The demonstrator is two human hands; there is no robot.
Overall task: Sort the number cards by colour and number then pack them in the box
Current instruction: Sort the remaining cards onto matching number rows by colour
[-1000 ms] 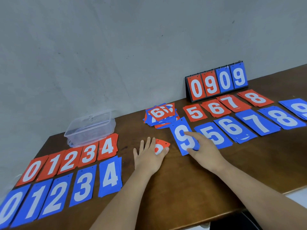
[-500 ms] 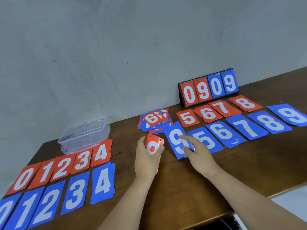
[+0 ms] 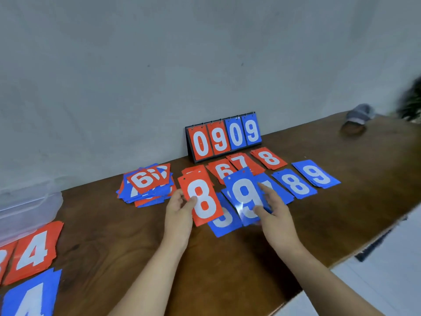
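My left hand [image 3: 180, 208] pinches a red 8 card [image 3: 201, 199], held up above the table. My right hand [image 3: 273, 210] pinches a blue 9 card [image 3: 245, 195], lifted over the blue 5 card [image 3: 224, 221]. Sorted cards lie in rows behind: red 6 [image 3: 222, 171], red 7 [image 3: 241, 160], red 8 pile [image 3: 270, 158], blue 8 [image 3: 296, 185], blue 9 pile [image 3: 317, 175]. A mixed unsorted pile [image 3: 148, 185] lies left of my left hand. The clear plastic box [image 3: 27, 208] stands at the far left. Red 4 [image 3: 34, 252] and blue 4 [image 3: 32, 297] lie bottom left.
A flip scoreboard [image 3: 224, 137] showing 0909 stands against the grey wall. A grey cloth object [image 3: 360, 115] lies at the table's far right end. The wooden table's front edge [image 3: 341, 258] runs diagonally at the right, with white floor beyond.
My left hand raised the red card, now showing an 8. My right hand lifted the blue 9 off the table. The camera swung right, pushing the 0–4 rows mostly out of view.
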